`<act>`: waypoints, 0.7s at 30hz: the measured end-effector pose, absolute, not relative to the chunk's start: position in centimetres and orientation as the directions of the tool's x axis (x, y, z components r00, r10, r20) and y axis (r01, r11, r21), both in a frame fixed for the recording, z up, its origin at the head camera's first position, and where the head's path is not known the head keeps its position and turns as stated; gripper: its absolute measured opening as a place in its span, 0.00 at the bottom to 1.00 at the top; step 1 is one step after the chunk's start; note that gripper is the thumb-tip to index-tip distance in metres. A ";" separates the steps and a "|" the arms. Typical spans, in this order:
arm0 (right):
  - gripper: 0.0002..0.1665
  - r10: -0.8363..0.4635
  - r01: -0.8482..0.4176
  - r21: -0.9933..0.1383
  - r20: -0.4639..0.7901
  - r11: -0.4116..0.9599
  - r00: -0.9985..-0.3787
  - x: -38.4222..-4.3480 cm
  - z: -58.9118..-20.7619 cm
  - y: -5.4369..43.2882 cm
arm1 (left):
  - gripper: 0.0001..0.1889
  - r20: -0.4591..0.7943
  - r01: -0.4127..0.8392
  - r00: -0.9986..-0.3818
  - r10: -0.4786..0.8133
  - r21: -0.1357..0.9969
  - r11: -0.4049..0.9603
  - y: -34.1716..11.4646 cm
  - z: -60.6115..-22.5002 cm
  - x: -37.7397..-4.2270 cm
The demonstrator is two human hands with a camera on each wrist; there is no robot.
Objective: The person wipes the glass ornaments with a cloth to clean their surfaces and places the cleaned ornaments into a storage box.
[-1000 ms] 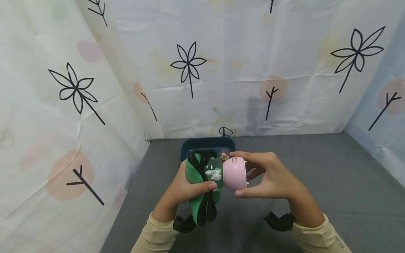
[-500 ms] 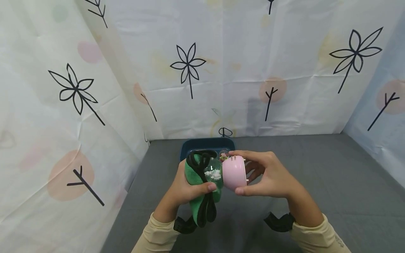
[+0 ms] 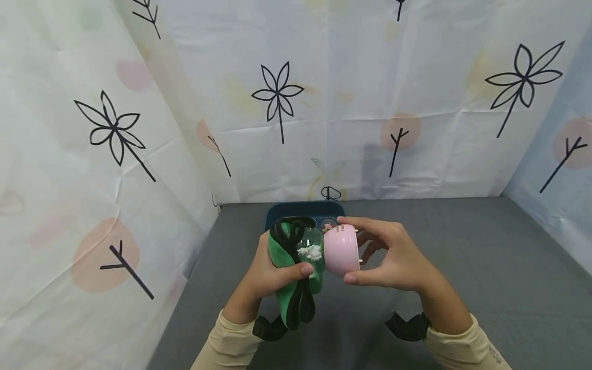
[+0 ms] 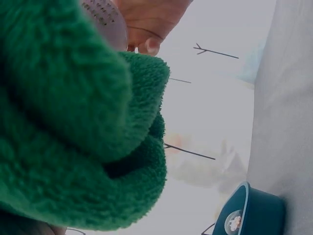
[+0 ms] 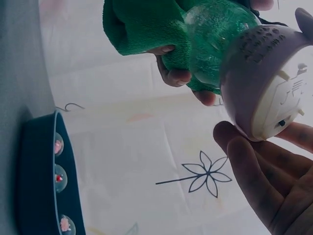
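Between my two hands a snow globe lies on its side, its clear dome [image 3: 311,245] toward the left and its pink base [image 3: 341,250] toward the right. White bits show inside the dome. My left hand [image 3: 264,275] holds the dome through a fluffy green cloth [image 3: 285,300] with black edging, thumb in front. The cloth fills much of the left wrist view. My right hand [image 3: 393,254] grips the pink base between thumb and fingers. In the right wrist view the base's pale underside [image 5: 283,100] shows small feet and a dark switch-like spot.
A dark blue bin [image 3: 302,206] stands on the grey table [image 3: 439,241] behind the hands. Several small clear balls [image 5: 60,177] with pink or red figures inside are in it. A patterned white curtain [image 3: 342,149] hangs at the back and left.
The cloth and snow globe have shifted slightly up and left, and the pink base tilts a little more. Both hands keep their grip.
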State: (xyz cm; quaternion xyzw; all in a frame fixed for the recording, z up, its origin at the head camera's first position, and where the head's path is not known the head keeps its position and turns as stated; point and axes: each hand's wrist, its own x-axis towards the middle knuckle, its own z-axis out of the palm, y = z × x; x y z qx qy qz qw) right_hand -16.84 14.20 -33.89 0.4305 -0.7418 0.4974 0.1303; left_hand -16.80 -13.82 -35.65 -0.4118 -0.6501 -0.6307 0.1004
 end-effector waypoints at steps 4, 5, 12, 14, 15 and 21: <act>0.51 -0.498 -0.783 -0.609 0.643 0.127 -0.581 -16.8 -33.8 14.1 | 0.30 0.661 0.664 -0.637 0.396 0.732 -0.152 -13.8 -35.6 -16.8; 0.51 -0.497 -0.785 -0.607 0.646 0.127 -0.580 -16.8 -33.8 14.0 | 0.29 0.661 0.662 -0.639 0.393 0.733 -0.156 -13.8 -35.6 -16.7; 0.52 -0.497 -0.796 -0.592 0.657 0.127 -0.567 -16.8 -33.7 14.0 | 0.26 0.658 0.649 -0.653 0.376 0.741 -0.171 -13.7 -35.6 -16.7; 0.55 -0.502 -0.809 -0.577 0.668 0.115 -0.548 -16.8 -33.7 14.0 | 0.26 0.662 0.651 -0.649 0.374 0.738 -0.176 -13.7 -35.6 -16.7; 0.56 -0.506 -0.817 -0.567 0.676 0.106 -0.535 -16.8 -33.7 14.0 | 0.26 0.664 0.653 -0.648 0.373 0.736 -0.179 -13.7 -35.6 -16.7; 0.65 -0.531 -0.842 -0.533 0.690 0.087 -0.492 -16.9 -33.8 13.8 | 0.27 0.659 0.644 -0.655 0.370 0.743 -0.183 -13.8 -35.4 -16.7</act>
